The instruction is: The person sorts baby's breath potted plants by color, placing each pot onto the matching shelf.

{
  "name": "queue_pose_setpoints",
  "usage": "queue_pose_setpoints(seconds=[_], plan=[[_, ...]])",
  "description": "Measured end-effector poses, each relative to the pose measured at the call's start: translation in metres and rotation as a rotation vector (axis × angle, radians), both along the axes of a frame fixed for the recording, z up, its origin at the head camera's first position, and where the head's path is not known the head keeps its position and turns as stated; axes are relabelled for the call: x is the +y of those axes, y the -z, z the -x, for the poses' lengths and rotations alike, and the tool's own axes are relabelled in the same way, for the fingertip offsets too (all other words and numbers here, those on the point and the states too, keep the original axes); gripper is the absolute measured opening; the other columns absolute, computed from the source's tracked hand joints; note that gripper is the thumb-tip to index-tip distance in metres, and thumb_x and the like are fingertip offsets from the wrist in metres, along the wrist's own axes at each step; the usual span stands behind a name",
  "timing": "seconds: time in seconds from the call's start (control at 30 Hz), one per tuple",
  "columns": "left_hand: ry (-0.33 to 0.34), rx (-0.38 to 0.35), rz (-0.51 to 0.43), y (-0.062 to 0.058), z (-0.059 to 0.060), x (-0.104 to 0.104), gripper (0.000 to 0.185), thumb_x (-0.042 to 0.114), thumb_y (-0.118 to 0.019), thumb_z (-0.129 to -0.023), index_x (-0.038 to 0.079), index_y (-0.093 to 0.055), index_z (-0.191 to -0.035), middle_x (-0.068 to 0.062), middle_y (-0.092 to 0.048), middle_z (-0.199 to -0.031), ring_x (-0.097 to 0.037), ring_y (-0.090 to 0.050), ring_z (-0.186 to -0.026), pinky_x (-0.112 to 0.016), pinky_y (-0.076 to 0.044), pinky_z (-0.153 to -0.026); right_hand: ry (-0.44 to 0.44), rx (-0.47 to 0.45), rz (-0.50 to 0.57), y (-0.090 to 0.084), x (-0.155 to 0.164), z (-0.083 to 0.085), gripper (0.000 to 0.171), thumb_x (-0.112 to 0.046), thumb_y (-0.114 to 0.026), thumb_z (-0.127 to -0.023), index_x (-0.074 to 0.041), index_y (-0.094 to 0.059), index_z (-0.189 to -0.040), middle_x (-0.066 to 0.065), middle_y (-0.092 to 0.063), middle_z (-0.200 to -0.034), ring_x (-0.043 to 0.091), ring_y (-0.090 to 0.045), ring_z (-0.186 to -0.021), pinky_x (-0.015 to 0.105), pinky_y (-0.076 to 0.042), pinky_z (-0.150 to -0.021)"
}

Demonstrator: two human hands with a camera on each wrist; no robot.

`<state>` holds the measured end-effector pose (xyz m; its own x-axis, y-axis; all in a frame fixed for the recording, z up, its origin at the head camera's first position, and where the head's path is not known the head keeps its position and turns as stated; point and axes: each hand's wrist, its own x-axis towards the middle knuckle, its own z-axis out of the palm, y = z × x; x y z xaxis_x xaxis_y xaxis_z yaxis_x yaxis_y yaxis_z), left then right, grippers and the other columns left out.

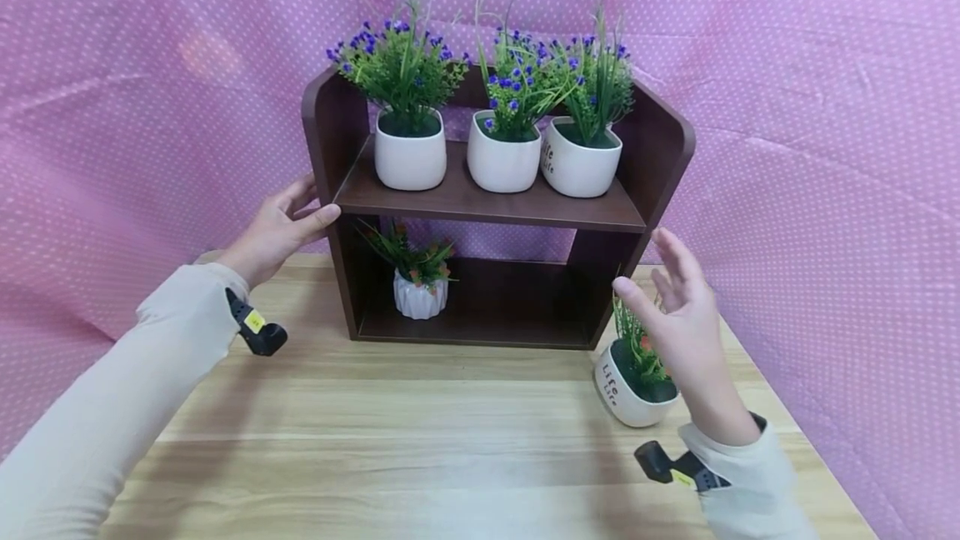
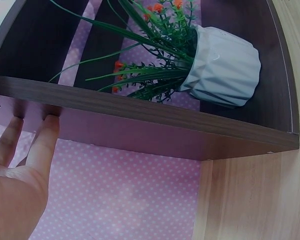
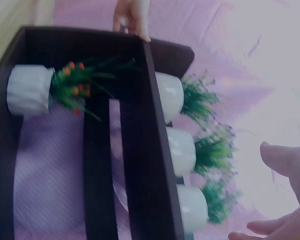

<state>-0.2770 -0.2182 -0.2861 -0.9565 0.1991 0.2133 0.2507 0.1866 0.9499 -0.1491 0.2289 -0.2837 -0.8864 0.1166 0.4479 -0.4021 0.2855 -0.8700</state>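
A dark brown two-tier shelf (image 1: pixel 480 205) stands on the table. My left hand (image 1: pixel 277 227) touches its left side panel, with fingers straight against the outer face and thumb at the front edge. In the left wrist view, fingertips (image 2: pixel 51 120) press that outer face. My right hand (image 1: pixel 686 323) is raised with fingers spread and holds nothing. It hovers by the shelf's right side, partly covering a white "Life" pot (image 1: pixel 626 394) of greenery with orange flowers on the table. Inside the lower tier sits a ribbed white pot (image 2: pixel 227 67) with orange flowers and long leaves.
Three white pots of purple flowers line the upper tier: a left pot (image 1: pixel 410 157), a middle pot (image 1: pixel 504 158) and a right pot (image 1: pixel 581 165) close beside it. Pink dotted cloth (image 1: pixel 150 107) hangs behind and around the light wooden table (image 1: pixel 420 440).
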Motion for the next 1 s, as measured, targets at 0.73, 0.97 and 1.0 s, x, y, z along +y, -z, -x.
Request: queue_pose_setpoints(seconds=[0.73,0.97,1.0], plan=[[-0.007,0.01,-0.018,0.0,0.0,-0.001,0.066,0.018,-0.061,-0.095,0.017,-0.027,-0.152,-0.01,-0.029,-0.156,-0.032,-0.034,-0.138,-0.019,-0.05,-0.093,0.3,-0.109,-0.147,0.028,0.086,-0.005,0.072,-0.023,-0.061,-0.095,-0.009,-0.02,-0.152,0.013,-0.02,-0.158,0.018,-0.014,-0.146,0.023,-0.02,-0.117],[-0.014,0.001,0.019,0.0,0.0,0.0,0.068,0.022,-0.061,-0.095,0.019,-0.025,-0.153,-0.007,-0.029,-0.156,-0.03,-0.031,-0.14,-0.024,-0.047,-0.097,0.301,-0.214,-0.209,0.057,0.122,-0.019,0.075,-0.026,-0.058,-0.097,-0.013,-0.012,-0.154,0.008,-0.012,-0.16,0.018,-0.009,-0.147,0.017,-0.021,-0.115],[-0.015,-0.001,0.021,0.0,0.001,0.0,0.068,0.022,-0.061,-0.095,0.019,-0.025,-0.153,-0.007,-0.029,-0.156,-0.03,-0.03,-0.141,-0.024,-0.047,-0.097,0.294,-0.225,-0.217,0.062,0.126,-0.022,0.075,-0.026,-0.058,-0.097,-0.013,-0.012,-0.154,0.008,-0.011,-0.16,0.019,-0.01,-0.147,0.015,-0.021,-0.114]])
